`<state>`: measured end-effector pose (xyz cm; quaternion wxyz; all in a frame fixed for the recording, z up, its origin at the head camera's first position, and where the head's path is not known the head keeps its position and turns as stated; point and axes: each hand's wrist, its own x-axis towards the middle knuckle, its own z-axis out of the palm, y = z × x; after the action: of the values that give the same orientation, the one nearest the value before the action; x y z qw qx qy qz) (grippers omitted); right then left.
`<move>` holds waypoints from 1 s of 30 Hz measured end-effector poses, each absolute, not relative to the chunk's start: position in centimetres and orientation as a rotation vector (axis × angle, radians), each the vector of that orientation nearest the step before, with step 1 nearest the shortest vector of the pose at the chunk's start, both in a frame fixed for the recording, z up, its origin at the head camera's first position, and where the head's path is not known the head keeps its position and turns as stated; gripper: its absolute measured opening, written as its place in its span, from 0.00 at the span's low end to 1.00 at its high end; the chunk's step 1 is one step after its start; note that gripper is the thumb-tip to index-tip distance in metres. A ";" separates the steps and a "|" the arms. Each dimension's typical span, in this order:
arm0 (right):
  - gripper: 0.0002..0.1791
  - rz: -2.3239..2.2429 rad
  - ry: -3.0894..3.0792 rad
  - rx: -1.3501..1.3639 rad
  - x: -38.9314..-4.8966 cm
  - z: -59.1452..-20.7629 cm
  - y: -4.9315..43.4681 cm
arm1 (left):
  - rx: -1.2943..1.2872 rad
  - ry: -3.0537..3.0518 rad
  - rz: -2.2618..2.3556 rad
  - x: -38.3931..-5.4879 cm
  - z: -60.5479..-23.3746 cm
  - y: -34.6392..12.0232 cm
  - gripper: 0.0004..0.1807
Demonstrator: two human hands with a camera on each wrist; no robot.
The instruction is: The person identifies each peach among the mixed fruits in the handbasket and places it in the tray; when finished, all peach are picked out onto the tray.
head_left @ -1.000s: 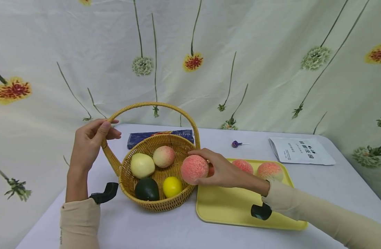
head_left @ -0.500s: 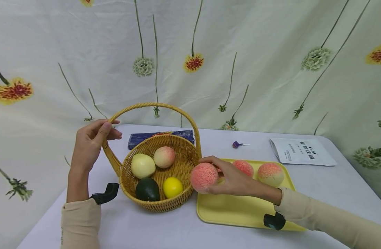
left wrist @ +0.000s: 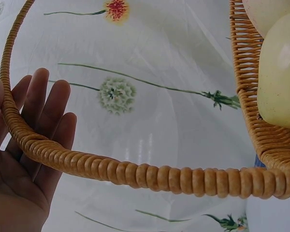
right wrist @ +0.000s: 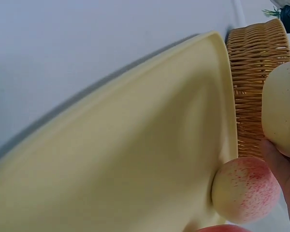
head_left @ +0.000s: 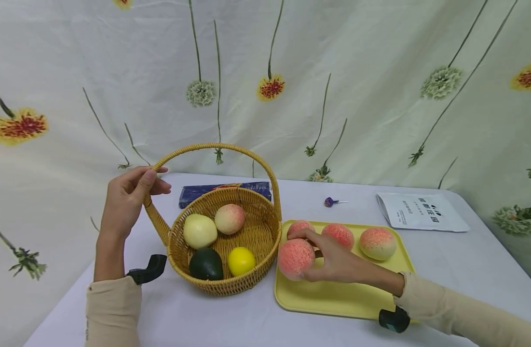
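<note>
The flat, white, rectangular pouch (head_left: 406, 207) bears a row of large dark Chinese characters, the last 2 apparently 庄园; its finer lines are too small to read. Pale lettering on the long, dark-blue, oblong packet (head_left: 196, 193) seems to read "SPAGHETTI", though it is blurred.

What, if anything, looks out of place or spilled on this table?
Nothing looks spilled or damaged. The lollipop perhaps seems slightly out of place: it lies loose on the table behind the tray, apart from the basket. The peach in the right hand looks ordinary.
</note>
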<state>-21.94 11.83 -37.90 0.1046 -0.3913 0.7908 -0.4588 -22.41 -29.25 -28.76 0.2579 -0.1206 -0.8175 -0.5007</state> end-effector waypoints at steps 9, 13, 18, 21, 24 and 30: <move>0.32 -1.213 2.357 -1.111 -21.5 -38.9 12.9 | -0.328 -2.215 -1.369 -22.5 -28.8 -29.3 0.15; 0.31 -1.155 2.343 -1.116 -21.5 -39.2 13.3 | -0.319 -2.220 -1.364 -22.4 -28.8 -29.3 0.15; 0.32 -1.129 2.314 -1.110 -21.7 -39.5 13.6 | -0.318 -2.221 -1.358 -22.4 -28.8 -29.3 0.16; 0.32 -1.128 2.298 -1.109 -21.7 -39.5 13.7 | -0.318 -2.220 -1.354 -22.4 -28.8 -29.3 0.16; 0.32 -1.122 2.286 -1.104 -21.7 -39.5 13.9 | -0.315 -2.223 -1.348 -22.5 -28.8 -29.2 0.16; 0.32 -1.111 2.285 -1.106 -21.8 -39.7 14.2 | -0.313 -2.222 -1.344 -22.5 -28.8 -29.2 0.15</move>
<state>-21.78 14.16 -39.66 0.1841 -0.3922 0.8106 -0.3940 -22.49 -29.23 -28.84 0.2598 -0.1155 -0.8203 -0.4963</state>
